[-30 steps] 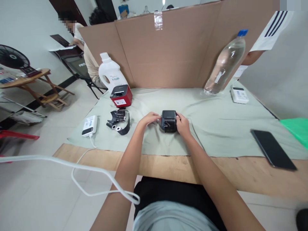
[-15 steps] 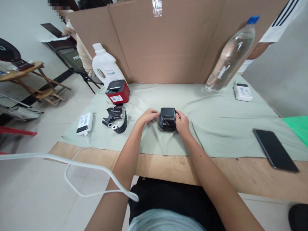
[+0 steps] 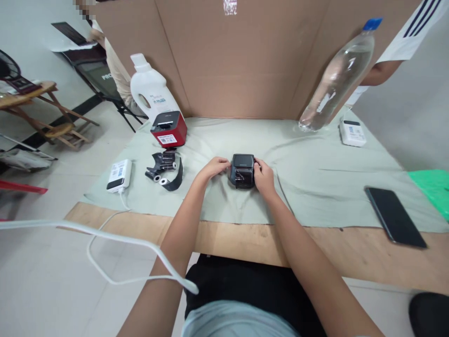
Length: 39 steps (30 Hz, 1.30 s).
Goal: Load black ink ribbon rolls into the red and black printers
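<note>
A small black device (image 3: pixel 243 171) with a glossy front rests on the pale green cloth (image 3: pixel 315 187) in front of me. My right hand (image 3: pixel 264 177) grips its right side, the thumb at the front. At its left side is my left hand (image 3: pixel 216 167), its fingers bent and pressed together, the tips at the device's edge; whether they pinch something is too small to tell. Farther left lie several small rolls of black strip (image 3: pixel 164 169). Behind them a red and black box-shaped device (image 3: pixel 170 129) stands before a white jug (image 3: pixel 154 91).
A cardboard panel (image 3: pixel 245 61) closes off the back, with a water bottle (image 3: pixel 338 79) leaning on it. White power banks lie left (image 3: pixel 119 175) and right (image 3: pixel 352 133). A phone (image 3: pixel 395 216) lies front right. A white cable (image 3: pixel 133 241) crosses the lower left. People are behind the panel.
The whole view has shifted slightly, with objects appearing a little higher and farther left. Both hands keep their places at the black device.
</note>
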### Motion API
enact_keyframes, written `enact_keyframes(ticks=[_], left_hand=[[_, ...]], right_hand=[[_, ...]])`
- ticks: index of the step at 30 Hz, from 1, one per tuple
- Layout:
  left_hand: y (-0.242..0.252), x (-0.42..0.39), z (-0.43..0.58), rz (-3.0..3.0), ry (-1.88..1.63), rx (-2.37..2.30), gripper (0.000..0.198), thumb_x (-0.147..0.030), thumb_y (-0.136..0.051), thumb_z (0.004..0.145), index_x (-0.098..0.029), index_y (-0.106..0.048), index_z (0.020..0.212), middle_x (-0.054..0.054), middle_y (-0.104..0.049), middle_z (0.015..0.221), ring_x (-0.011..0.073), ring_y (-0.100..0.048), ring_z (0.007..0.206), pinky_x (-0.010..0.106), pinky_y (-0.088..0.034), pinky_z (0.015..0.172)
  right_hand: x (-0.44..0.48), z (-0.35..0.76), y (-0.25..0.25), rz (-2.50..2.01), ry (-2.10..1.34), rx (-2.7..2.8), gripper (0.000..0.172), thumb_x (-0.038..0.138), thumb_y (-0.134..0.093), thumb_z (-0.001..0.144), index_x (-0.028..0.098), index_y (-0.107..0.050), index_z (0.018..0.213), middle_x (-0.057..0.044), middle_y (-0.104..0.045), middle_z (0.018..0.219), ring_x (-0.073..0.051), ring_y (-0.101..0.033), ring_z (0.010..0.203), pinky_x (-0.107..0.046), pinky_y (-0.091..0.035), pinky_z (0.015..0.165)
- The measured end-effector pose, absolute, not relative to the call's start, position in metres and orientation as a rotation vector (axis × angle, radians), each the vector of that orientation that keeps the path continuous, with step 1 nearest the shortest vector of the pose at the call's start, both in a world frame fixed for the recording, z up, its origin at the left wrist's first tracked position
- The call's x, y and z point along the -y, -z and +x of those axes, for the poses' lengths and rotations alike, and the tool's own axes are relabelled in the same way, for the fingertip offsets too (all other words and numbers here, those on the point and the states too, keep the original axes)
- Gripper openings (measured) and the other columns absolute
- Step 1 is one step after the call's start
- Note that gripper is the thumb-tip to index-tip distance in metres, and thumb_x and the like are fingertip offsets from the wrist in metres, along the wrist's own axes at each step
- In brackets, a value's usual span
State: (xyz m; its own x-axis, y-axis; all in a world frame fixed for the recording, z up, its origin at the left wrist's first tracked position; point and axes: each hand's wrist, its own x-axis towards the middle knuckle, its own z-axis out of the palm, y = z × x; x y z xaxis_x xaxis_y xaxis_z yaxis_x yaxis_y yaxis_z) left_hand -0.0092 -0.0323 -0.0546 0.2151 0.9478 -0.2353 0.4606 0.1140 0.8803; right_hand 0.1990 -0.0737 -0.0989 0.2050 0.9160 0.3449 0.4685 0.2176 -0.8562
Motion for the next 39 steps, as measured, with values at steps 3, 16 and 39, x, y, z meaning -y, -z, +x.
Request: enact_keyframes(ticks=[3, 16, 39], left_hand=[[0.056, 0.033, -0.008, 1.490, -0.631, -1.428, 0.016, -0.027, -0.059, 0.076, -0.017, -0.063, 0.063, 0.000, -0.054, 0.059, 0.0098, -0.043, 0.053, 0.022, -0.031, 0.050], [0.050, 0.038, -0.004, 1.424, -0.702, -1.472, 0.013, -0.026, -0.061, 0.075, -0.017, -0.064, 0.067, -0.001, -0.055, 0.059, 0.0091, -0.040, 0.050, 0.023, -0.027, 0.049], [0.047, 0.029, -0.009, 1.452, -0.626, -1.402, 0.009, -0.020, -0.072, 0.075, -0.014, -0.069, 0.068, 0.001, -0.058, 0.058, 0.0090, -0.047, 0.054, 0.023, -0.034, 0.053]], right_hand=[[0.074, 0.199, 0.098, -1.400, -0.537, 1.417, 0.047, 0.041, -0.041, 0.093, 0.017, -0.074, 0.118, -0.015, -0.076, 0.121, -0.031, -0.070, 0.112, -0.048, -0.052, 0.102], [0.074, 0.199, 0.098, -1.417, -0.565, 1.410, 0.046, 0.039, -0.042, 0.093, 0.018, -0.074, 0.119, -0.014, -0.076, 0.122, -0.030, -0.069, 0.114, -0.047, -0.051, 0.103], [0.072, 0.202, 0.100, -1.427, -0.545, 1.416, 0.045, 0.040, -0.040, 0.095, 0.018, -0.073, 0.117, -0.015, -0.076, 0.120, -0.031, -0.069, 0.113, -0.047, -0.050, 0.103]])
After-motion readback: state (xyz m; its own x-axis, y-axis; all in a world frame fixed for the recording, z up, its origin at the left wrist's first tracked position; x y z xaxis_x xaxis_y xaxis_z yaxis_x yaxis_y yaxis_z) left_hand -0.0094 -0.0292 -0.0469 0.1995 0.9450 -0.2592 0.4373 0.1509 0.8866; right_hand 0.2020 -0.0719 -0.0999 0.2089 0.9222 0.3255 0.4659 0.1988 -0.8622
